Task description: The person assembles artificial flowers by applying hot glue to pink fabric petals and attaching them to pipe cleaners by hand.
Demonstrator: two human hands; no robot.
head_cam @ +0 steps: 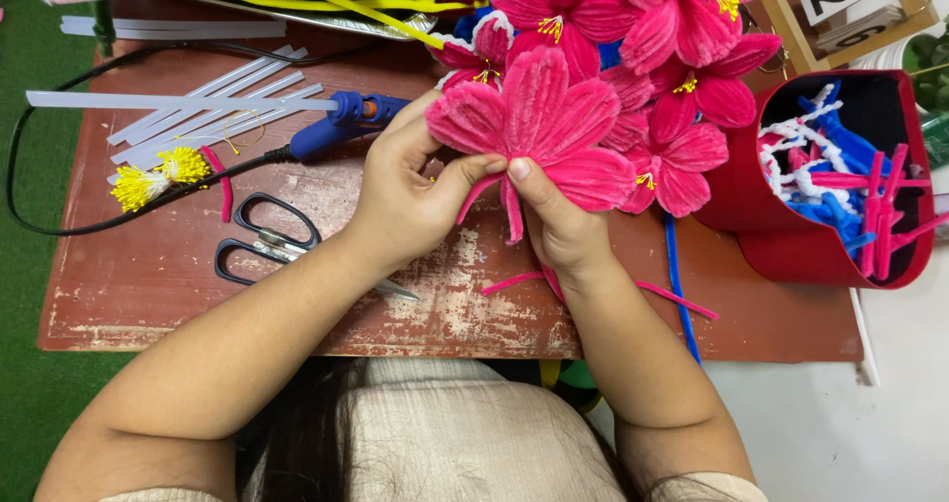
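One red bin [791, 245], lying tipped just right of the hands, holds pink, blue and white pipe cleaners [840, 186]. Both hands pinch a pink chenille flower [539, 126] at its base: the left hand [405, 201] grips with thumb and fingers closed on the stem, the right hand [559, 220] presses its thumb under the petals. More pink flowers [672, 57] crowd behind. Scissors [267, 240] and a blue glue gun [341, 122] lie left of the grip on a worn reddish board [148, 294].
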